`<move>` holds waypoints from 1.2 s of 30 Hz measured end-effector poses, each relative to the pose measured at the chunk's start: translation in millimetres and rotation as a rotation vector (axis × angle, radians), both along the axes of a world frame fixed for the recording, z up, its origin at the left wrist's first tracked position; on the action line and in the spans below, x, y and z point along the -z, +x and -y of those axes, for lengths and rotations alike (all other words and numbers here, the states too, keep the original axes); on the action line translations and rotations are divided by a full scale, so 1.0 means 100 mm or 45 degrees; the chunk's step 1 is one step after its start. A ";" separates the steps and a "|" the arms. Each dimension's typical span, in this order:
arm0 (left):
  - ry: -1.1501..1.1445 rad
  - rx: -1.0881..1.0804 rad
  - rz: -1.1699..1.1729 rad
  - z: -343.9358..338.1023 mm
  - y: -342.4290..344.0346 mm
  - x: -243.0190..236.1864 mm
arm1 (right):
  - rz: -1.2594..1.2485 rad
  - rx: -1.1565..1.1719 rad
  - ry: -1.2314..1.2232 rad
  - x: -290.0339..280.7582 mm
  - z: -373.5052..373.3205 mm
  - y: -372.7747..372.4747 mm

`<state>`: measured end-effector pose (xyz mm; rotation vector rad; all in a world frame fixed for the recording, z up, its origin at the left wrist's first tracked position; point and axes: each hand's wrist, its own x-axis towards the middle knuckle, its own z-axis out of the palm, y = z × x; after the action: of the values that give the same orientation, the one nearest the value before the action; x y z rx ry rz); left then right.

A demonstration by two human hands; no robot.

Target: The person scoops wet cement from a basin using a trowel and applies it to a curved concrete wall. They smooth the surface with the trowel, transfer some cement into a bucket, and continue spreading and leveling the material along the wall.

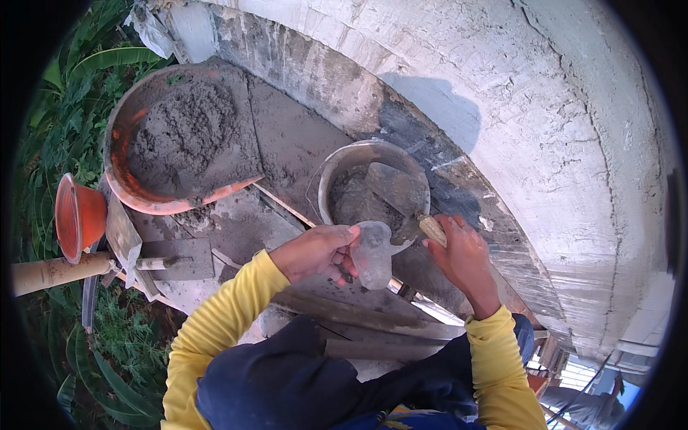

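Observation:
My left hand (pixel 324 251) is closed round a clear plastic cup (pixel 372 259), tilted beside the near rim of a bucket. In my right hand (pixel 459 252) is the wooden handle of a trowel (pixel 396 188), whose flat metal blade reaches over the bucket. Wet grey mortar (pixel 352 199) lies inside the round bucket (pixel 331 168), under the blade. The cup is smeared and cloudy, so whether anything is in it I cannot tell.
A large orange tub (pixel 115 175) heaped with mortar stands at the left on mortar-smeared boards. Nearby are a small orange bucket (pixel 89 215), a flat trowel (pixel 183 259) and a bamboo pole (pixel 61 274). A curved plastered wall (pixel 516 129) rises at the right; another person (pixel 588 407) is at lower right.

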<state>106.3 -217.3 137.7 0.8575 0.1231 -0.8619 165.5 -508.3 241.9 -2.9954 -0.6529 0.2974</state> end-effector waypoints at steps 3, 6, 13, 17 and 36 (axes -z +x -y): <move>0.246 -0.241 0.359 -0.28 -0.29 -0.01 | -0.023 -0.027 0.056 0.09 0.01 -0.08; 0.516 -0.915 0.688 -0.76 -0.55 -0.17 | -0.190 0.075 0.131 0.29 0.41 -0.16; 2.529 -2.277 0.278 -3.58 -1.85 -0.26 | -0.272 0.133 0.207 0.23 0.28 -0.14; 3.136 -1.460 -0.053 -5.04 -2.29 -0.29 | -0.345 0.130 0.151 0.34 0.27 -0.03; 1.153 -0.631 0.794 -0.05 0.75 0.88 | -0.049 -0.510 -0.359 -0.33 -0.11 -0.06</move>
<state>181.4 -212.7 49.3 1.8105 0.1698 0.0008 159.1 -497.0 274.5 -3.0796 -1.3095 0.5034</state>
